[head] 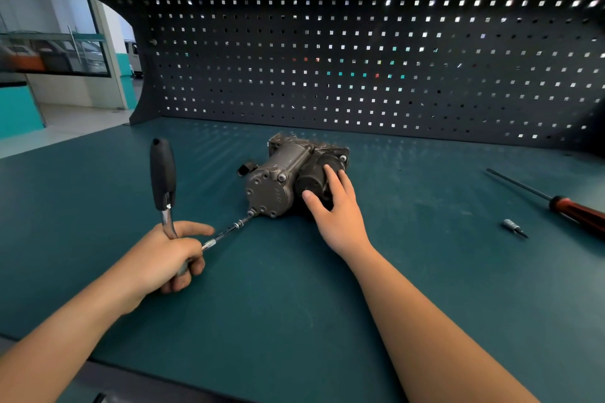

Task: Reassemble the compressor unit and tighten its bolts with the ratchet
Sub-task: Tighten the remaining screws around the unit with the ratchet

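Left hand (170, 258) is gripping the ratchet (163, 186) at its head end, black handle pointing up. Extension bar (229, 231) is running from the hand to a bolt on the round end face of the compressor unit (278, 180). Right hand (334, 209) is resting on the unit's dark cylinder, fingers spread. Unit is lying on the green bench mat (294, 304). Red-handled screwdriver (563, 206) and a loose bit socket (514, 227) are lying off to the right (well apart from the unit). Pegboard (360, 59) is standing behind.

Cannot see ratchet (162, 173) head inside left fingers (190, 247). Loses screwdriver (579, 214) handle end past right edge. Cannot tell bit (514, 226) tip, perhaps hex.
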`<state>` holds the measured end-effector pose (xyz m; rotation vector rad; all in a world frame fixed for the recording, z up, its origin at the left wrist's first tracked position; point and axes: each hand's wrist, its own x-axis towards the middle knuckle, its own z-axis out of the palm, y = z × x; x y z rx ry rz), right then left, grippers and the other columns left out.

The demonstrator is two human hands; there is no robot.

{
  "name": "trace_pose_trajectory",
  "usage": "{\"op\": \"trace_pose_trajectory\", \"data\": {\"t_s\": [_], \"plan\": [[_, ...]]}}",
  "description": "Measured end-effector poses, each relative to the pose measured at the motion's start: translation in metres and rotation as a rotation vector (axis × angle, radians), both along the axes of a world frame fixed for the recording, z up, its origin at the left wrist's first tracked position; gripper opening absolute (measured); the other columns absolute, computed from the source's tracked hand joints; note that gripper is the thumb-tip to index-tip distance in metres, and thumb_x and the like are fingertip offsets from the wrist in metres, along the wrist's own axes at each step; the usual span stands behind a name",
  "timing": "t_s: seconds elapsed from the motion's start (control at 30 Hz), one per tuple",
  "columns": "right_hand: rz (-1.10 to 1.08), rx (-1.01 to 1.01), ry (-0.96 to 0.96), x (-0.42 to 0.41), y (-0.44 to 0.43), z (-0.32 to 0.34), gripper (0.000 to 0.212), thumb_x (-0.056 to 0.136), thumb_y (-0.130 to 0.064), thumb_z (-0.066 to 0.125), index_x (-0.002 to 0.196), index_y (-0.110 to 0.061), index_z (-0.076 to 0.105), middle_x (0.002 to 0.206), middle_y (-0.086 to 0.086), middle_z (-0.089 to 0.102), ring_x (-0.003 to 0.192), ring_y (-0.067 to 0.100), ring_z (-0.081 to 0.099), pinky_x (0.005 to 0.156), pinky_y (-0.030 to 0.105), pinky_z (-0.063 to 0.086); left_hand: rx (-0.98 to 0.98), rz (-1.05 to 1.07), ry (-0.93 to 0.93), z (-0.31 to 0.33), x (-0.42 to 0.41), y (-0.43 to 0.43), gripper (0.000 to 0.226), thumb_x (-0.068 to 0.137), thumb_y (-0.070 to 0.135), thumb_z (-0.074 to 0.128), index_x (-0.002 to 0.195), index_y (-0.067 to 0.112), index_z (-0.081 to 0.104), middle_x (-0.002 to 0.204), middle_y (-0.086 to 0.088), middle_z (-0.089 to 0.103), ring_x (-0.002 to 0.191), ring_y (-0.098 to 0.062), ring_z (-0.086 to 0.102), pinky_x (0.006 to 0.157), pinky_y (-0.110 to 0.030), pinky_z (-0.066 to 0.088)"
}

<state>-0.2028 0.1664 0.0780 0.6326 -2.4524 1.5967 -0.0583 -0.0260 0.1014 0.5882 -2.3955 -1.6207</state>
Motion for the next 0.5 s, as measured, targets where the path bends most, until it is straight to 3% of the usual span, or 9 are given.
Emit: {"op": "trace_pose_trajectory", "data": {"t_s": [0.3, 0.5], "plan": [[-0.001, -0.002, -0.002, 0.0, 0.0, 0.0, 0.063, 0.092, -0.042, 0.052, 0.147, -0.034, 0.021, 0.157, -0.014, 0.003, 0.138, 0.007, 0.022, 0.092, 0.016, 0.022, 0.05, 0.01, 0.029, -0.001, -0.001, 0.0, 0.036, 0.084, -0.004, 0.04, 0.101, 0.021, 0.059, 0.044, -0.003, 0.051, 0.031, -0.014, 0.035, 0.033, -0.016, 0.024], [-0.008, -0.023, -0.001, 0.0, 0.0, 0.001, 0.062, 0.092, -0.042, 0.053, 0.146, -0.035, 0.024, 0.157, -0.012, 0.006, 0.138, 0.008, 0.023, 0.093, 0.016, 0.022, 0.379, 0.072, 0.031, 0.005, -0.002, -0.01, 0.031, 0.086, -0.004, 0.042, 0.103, 0.011, 0.063, 0.05, -0.009, 0.055, 0.03, -0.011, 0.037, 0.031, -0.015, 0.03]]}}
